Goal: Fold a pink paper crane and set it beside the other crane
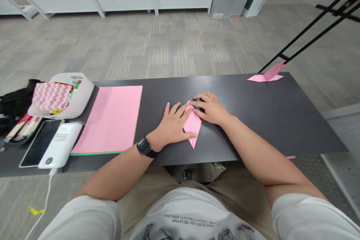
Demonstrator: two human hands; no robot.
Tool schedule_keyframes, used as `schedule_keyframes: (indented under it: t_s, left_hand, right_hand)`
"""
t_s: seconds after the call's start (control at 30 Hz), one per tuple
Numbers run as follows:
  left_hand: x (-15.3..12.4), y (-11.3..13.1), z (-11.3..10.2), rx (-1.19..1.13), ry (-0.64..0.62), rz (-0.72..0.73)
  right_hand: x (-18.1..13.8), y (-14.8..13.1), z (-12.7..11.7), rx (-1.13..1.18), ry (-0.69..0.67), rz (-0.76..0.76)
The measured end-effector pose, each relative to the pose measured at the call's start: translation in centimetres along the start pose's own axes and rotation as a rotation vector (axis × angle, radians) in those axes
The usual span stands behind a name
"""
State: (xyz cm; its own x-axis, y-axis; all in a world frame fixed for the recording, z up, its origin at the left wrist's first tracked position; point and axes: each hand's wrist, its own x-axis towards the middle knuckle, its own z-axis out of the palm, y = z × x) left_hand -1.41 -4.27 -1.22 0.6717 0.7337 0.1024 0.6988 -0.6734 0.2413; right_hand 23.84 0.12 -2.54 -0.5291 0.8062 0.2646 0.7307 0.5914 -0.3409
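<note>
One folded pink paper (pixel 193 123) lies on the dark table (pixel 225 144), partly beneath the left hand (pixel 173 125), fingers spread, while the right hand (pixel 211 108), fingers parted, reaches its far end, whether pinching I can't tell.

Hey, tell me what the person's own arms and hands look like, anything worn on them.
The left hand and right hand are ungloved. A smartwatch with a dark, rounded-square face and black band is on the left; no watch shows on the right. Short white sleeves leave both forearms uncovered.
</note>
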Motion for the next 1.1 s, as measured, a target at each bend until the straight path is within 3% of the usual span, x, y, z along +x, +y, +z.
schedule_keyframes:
  t_s: [0.2, 0.47, 1.1]
  left_hand:
    - [-0.3, 0.6, -0.3, -0.046, 0.047, 0.095]
    - [-0.8, 0.7, 0.0, -0.092, 0.006, 0.167]
    - [-1.3, 1.8, 0.6, -0.028, -0.034, 0.136]
  right_hand:
    - [-0.1, 0.2, 0.3, -0.011, -0.009, 0.004]
    - [-0.1, -0.2, 0.1, -0.002, -0.029, 0.032]
    - [-0.3, -0.2, 0.6, -0.005, 0.001, 0.04]
